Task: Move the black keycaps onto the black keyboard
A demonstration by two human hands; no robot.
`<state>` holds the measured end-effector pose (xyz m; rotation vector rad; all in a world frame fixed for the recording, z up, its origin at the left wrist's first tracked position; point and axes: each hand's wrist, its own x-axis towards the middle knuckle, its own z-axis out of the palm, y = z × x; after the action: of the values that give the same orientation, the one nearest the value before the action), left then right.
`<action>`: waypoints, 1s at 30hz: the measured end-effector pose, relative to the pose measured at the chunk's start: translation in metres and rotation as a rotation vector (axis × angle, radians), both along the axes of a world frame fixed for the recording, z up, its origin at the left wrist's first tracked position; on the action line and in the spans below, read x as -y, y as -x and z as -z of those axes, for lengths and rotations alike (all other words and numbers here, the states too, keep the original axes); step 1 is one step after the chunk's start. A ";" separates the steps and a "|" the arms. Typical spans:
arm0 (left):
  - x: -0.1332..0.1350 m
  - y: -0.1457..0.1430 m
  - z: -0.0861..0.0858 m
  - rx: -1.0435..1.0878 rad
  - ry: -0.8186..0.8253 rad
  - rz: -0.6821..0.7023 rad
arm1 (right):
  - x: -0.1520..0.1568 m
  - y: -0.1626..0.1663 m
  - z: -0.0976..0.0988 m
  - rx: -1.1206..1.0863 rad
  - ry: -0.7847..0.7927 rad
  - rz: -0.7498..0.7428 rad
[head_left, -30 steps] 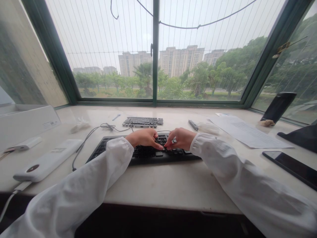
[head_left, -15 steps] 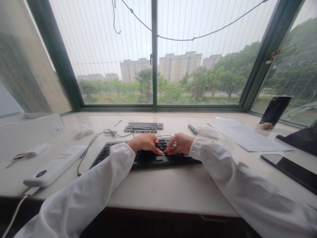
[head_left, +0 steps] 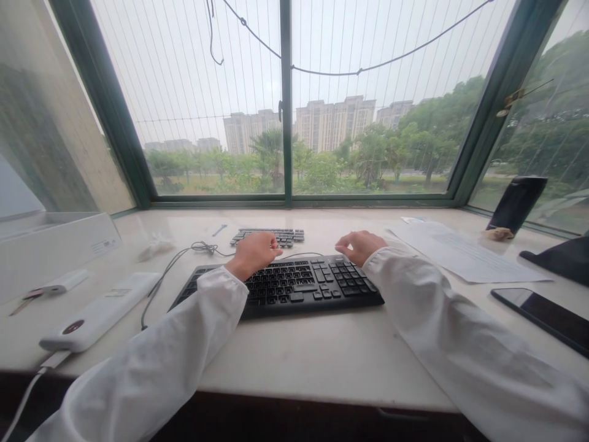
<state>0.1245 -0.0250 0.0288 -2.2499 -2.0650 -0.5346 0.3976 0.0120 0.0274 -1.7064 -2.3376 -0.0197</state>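
Observation:
A black keyboard [head_left: 285, 285] lies on the white desktop; much of its main block shows bare key sockets, while the number pad at its right end carries keycaps. Just behind it are rows of loose black keycaps [head_left: 292, 236], partly covered by my left hand [head_left: 257, 250]. That hand is closed, fingers curled with the thumb against them; what it holds, if anything, is hidden. My right hand [head_left: 361, 247] hovers over the keyboard's back right corner with thumb and fingers bent together. Whether something sits in its fingers cannot be made out.
Left of the keyboard are a cable [head_left: 172, 270], a white power bank [head_left: 101, 313], a small blue tool [head_left: 219, 229] and a white box [head_left: 69, 242]. On the right lie paper sheets [head_left: 464, 252], a phone [head_left: 543, 316] and a dark upright object [head_left: 515, 202] beside the window.
My hands, which were together over the middle of the keyboard, have parted. The left went up and left to the loose keycaps, the right up and right, covering the small dark tool's spot.

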 end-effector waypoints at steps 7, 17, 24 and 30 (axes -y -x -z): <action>0.000 0.001 0.003 -0.095 -0.028 -0.082 | -0.003 0.001 0.008 0.162 0.075 0.074; 0.003 -0.001 0.003 -0.152 -0.036 -0.074 | -0.002 0.001 0.004 0.189 0.109 0.096; 0.007 -0.005 0.000 -0.188 -0.042 -0.051 | -0.004 0.000 0.006 0.186 0.084 0.115; 0.009 -0.008 0.001 -0.181 -0.037 0.001 | -0.008 0.000 0.006 0.178 0.059 0.166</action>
<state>0.1321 -0.0342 0.0281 -2.1893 -1.9511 -0.3509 0.3973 0.0199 0.0211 -1.9989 -2.3316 -0.1387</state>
